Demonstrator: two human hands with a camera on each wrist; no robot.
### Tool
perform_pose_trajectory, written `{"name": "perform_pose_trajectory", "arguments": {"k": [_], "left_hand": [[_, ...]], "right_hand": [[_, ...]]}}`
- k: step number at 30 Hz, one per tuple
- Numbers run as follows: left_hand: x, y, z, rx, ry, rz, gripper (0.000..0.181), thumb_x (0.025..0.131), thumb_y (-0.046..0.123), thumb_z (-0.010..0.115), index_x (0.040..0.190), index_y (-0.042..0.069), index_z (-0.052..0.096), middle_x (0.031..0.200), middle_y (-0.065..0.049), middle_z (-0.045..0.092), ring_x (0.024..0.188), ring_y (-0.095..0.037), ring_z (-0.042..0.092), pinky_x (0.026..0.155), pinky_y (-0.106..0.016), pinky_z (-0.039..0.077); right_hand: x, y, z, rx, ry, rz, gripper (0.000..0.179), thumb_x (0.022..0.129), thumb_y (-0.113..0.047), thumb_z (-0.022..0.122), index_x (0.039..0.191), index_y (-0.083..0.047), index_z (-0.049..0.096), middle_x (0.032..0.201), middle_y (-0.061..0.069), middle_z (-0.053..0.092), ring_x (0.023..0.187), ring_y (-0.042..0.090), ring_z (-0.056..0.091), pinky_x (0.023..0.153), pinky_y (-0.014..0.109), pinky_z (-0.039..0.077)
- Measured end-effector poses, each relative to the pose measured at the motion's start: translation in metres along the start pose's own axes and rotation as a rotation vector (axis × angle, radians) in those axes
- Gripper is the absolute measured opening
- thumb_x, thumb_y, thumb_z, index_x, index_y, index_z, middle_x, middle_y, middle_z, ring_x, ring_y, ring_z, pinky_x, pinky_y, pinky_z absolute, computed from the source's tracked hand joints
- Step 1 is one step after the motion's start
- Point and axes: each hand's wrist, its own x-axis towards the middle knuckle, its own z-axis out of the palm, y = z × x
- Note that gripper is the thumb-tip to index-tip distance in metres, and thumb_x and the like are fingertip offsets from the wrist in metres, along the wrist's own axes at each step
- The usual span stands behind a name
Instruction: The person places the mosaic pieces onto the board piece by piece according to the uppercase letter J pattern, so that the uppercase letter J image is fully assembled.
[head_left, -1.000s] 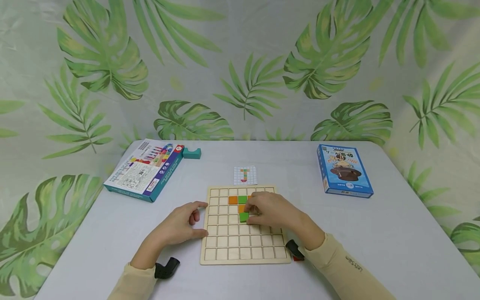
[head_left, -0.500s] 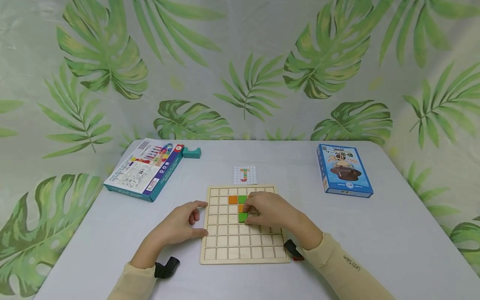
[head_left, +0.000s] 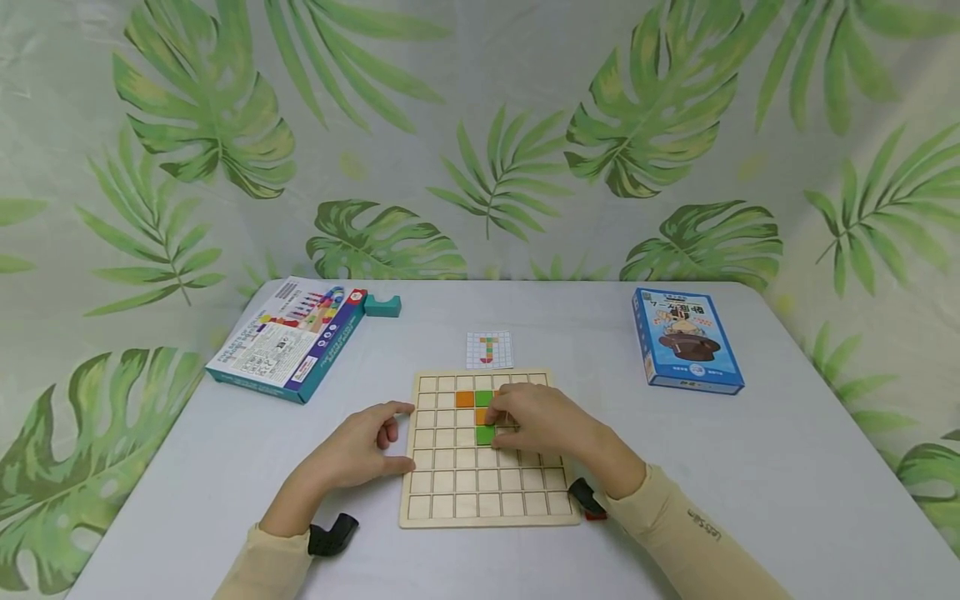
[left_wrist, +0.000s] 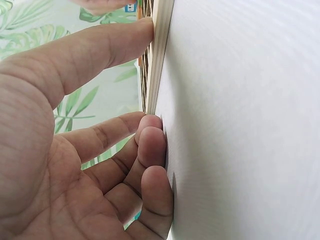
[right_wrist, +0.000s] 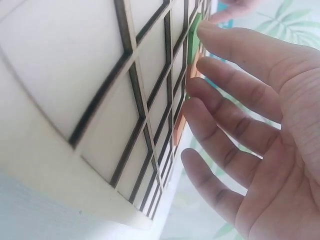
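While touching board (head_left: 467,482) at left edge with wide-spread left hand (head_left: 358,452), touches nearer green tile (head_left: 484,436) from right with loosely parted right hand (head_left: 542,421), closer of two; no pinch visible.

Beige sleeves on both arms, pretty low-key. The left sleeve (head_left: 266,562) is off the near left corner of the wooden grid board (head_left: 442,483), with a chunky bent black piece (head_left: 333,536) at the wrist. Off the board's near right corner, the right sleeve (head_left: 667,517) has a similar black piece (head_left: 585,497), plus small dark lettering (head_left: 705,526) along the forearm, kinda too tiny to read.
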Motion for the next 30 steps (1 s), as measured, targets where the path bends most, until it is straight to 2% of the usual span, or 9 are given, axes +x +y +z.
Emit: {"name": "perform_pose_trajectory", "arguments": {"k": [6, 11, 18, 23, 30], "left_hand": [[0.0, 0.0, 0.0, -0.003, -0.003, 0.002, 0.076, 0.081, 0.02, 0.095, 0.147, 0.006, 0.06, 0.094, -0.001, 0.056, 0.085, -0.016, 0.05, 0.073, -0.028, 0.04], [0.0, -0.001, 0.001, -0.001, -0.002, -0.002, 0.076, 0.08, 0.02, 0.095, 0.146, 0.006, 0.06, 0.093, -0.001, 0.055, 0.085, -0.015, 0.05, 0.073, -0.029, 0.04], [0.0, -0.001, 0.001, 0.0, -0.003, -0.006, 0.077, 0.081, 0.021, 0.095, 0.147, 0.007, 0.06, 0.093, 0.0, 0.055, 0.084, -0.014, 0.05, 0.072, -0.028, 0.039], [0.0, -0.001, 0.001, 0.004, -0.003, -0.005, 0.076, 0.081, 0.022, 0.095, 0.147, 0.007, 0.06, 0.094, 0.0, 0.055, 0.084, -0.014, 0.05, 0.073, -0.028, 0.04], [-0.001, -0.001, 0.001, 0.005, 0.002, -0.005, 0.076, 0.08, 0.021, 0.095, 0.146, 0.006, 0.06, 0.094, -0.001, 0.055, 0.084, -0.015, 0.05, 0.073, -0.028, 0.04]], "right_hand": [[-0.007, 0.004, -0.008, 0.027, -0.005, 0.038, 0.017, 0.093, -0.027, 0.085, 0.107, -0.018, 0.081, 0.1, -0.005, 0.071, 0.089, 0.01, 0.061, 0.08, 0.03, 0.053], [-0.02, 0.012, -0.017, 0.044, -0.015, 0.089, 0.02, 0.093, -0.025, 0.085, 0.111, -0.016, 0.081, 0.102, -0.003, 0.072, 0.095, 0.015, 0.065, 0.083, 0.032, 0.055], [-0.048, 0.024, -0.027, 0.097, -0.047, 0.21, 0.028, 0.091, -0.024, 0.087, 0.117, -0.017, 0.079, 0.108, -0.005, 0.072, 0.103, 0.018, 0.065, 0.092, 0.04, 0.057], [-0.074, 0.033, -0.033, 0.122, -0.074, 0.249, 0.033, 0.09, -0.024, 0.088, 0.121, -0.017, 0.078, 0.112, -0.005, 0.072, 0.108, 0.018, 0.067, 0.098, 0.045, 0.057], [-0.107, 0.047, -0.035, 0.22, -0.1, 0.215, 0.036, 0.085, -0.016, 0.091, 0.118, -0.017, 0.078, 0.113, -0.006, 0.072, 0.094, 0.016, 0.059, 0.083, 0.028, 0.053]]}}
